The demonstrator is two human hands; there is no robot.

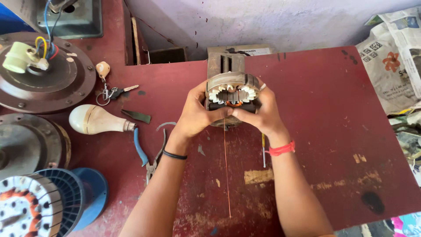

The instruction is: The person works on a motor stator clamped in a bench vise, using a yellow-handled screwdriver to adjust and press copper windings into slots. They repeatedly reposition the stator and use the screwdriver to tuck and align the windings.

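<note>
Stator core (pixel 232 91), ring-shaped with pale slot teeth, sits upright near the middle of the red table (pixel 333 131), on a small stand (pixel 226 63) by the back edge. A thin copper wire (pixel 226 175) runs from its lower edge straight back toward the person.

Doing this well, as I judge it: keep the wire taut and in line with the slot, seat each turn flat, don't let it scrape the tooth edges, keep the core from rocking.

Left hand (pixel 195 115) is wrapped around the core's left side, thumb at the lower front where the wire comes off. Right hand (pixel 258 112) grips the right side, fingers curled over the rim. Both closed on the core, not loose.

Further left: blue-handled pliers (pixel 144 151), a light bulb (pixel 94 119), keys (pixel 112 93), a blue wire spool (pixel 85 197), motor housings (pixel 44 77). Newspapers (pixel 394 52) far right.
</note>
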